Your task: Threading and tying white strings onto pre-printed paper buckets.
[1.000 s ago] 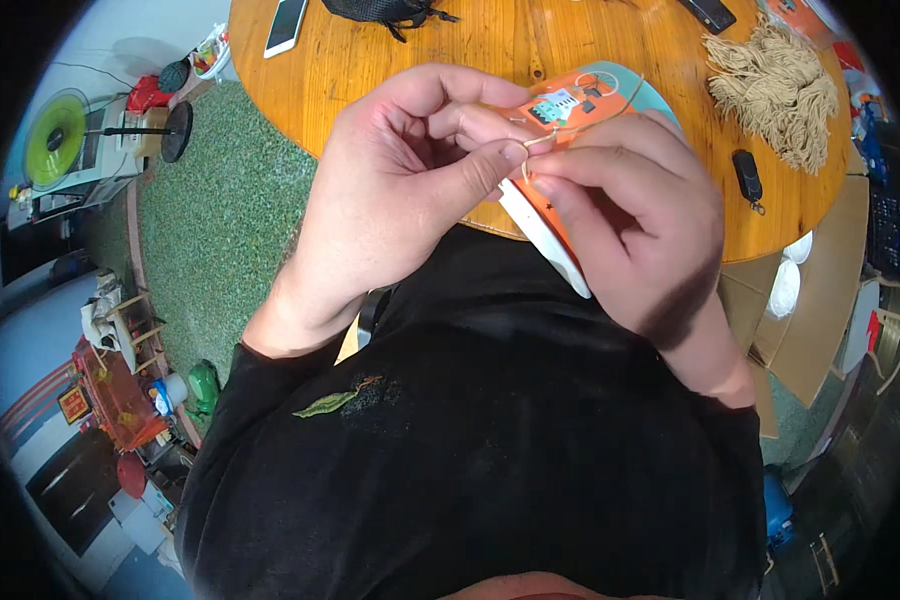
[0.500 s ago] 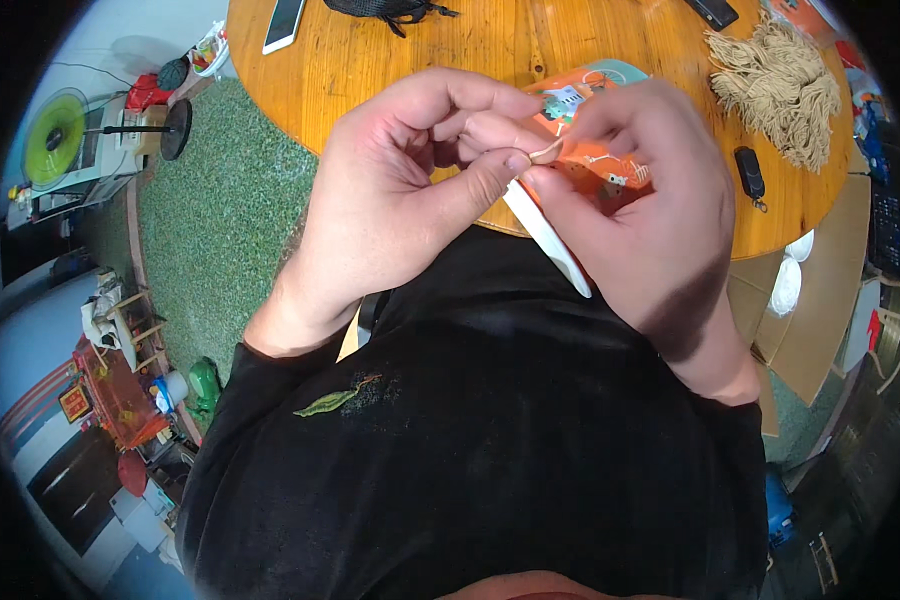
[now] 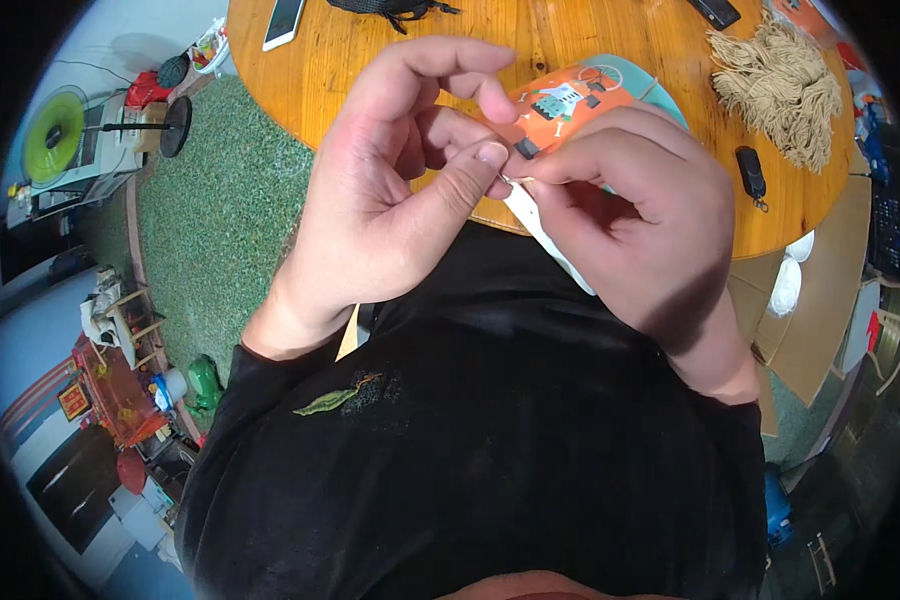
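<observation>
Both my hands are raised close together over the table's near edge. My left hand (image 3: 400, 180) has its index finger curled and free, while its thumb and lower fingers close at one end of a thin beige strand (image 3: 517, 180). My right hand (image 3: 640, 200) pinches the strand between thumb and forefinger; its other fingers are folded. Just beneath lies an orange and teal piece (image 3: 555, 105) with cartoon prints and a rounded far end, partly covered by my right hand. A white strip (image 3: 545, 238) slants down below my fingertips, apparently its edge; where they join is hidden.
On the round wooden table (image 3: 370, 85) are a white phone (image 3: 284, 24), a black mesh pouch (image 3: 390, 10), a bundle of beige yarn (image 3: 778, 90), a black key fob (image 3: 750, 175) and a dark device (image 3: 713, 12). Flattened cardboard (image 3: 815, 300) lies at right below.
My left thumb and index finger have lifted and spread a little. My right hand has closed more tightly and shifted, baring more of the printed piece's far end.
</observation>
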The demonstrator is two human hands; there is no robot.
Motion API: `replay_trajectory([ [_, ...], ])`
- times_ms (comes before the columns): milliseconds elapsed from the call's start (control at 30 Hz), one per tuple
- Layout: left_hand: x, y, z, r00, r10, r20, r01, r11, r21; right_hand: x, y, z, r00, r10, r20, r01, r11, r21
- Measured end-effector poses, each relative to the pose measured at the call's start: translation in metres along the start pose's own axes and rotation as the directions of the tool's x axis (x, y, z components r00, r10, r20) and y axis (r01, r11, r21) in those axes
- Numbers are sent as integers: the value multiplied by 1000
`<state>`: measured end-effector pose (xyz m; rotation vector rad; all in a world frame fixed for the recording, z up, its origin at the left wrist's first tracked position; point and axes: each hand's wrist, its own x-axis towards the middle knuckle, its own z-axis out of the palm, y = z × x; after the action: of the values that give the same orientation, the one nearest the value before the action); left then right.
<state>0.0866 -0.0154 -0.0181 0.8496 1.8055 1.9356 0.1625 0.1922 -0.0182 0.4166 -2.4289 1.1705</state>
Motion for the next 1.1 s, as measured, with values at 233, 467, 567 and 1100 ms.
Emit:
replay_trajectory([
  [233, -3, -5, -6, 998, -61, 26, 60, 998, 26, -1, 9, 3, 970, -215, -114, 205, 974, -95],
  [467, 4, 11, -8, 983, 20, 182, -98, 895, 435, -8, 16, 5, 945, -287, -158, 267, 954, -140],
  [567, 8, 6, -12, 958, 106, 267, -209, 895, 395, -10, 16, 7, 945, -290, -154, 270, 953, -134],
  [1100, -5, 7, -11, 941, 267, 209, -339, 762, 552, -8, 5, -2, 979, -191, -76, 193, 981, 15],
])
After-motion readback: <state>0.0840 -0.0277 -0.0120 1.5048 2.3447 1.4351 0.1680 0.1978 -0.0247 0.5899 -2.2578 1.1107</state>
